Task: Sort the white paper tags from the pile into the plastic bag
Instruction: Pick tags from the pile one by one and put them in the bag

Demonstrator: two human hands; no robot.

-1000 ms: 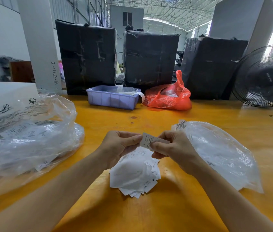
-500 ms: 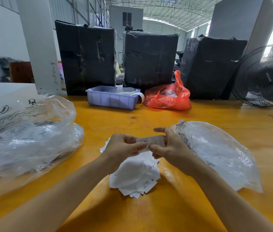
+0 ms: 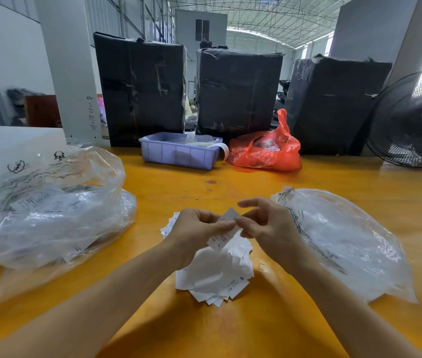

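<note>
My left hand (image 3: 194,235) and right hand (image 3: 269,229) meet above the yellow wooden table (image 3: 230,329), both pinching one small white printed paper tag (image 3: 226,228) between thumb and fingertips, my right index finger lifted free. Directly beneath my hands lies the loose pile of white paper tags (image 3: 217,275). Just beyond my right hand rests a flat clear plastic bag (image 3: 347,241), and well off past my left hand sits a bulging clear plastic bag of printed tags (image 3: 49,202).
</note>
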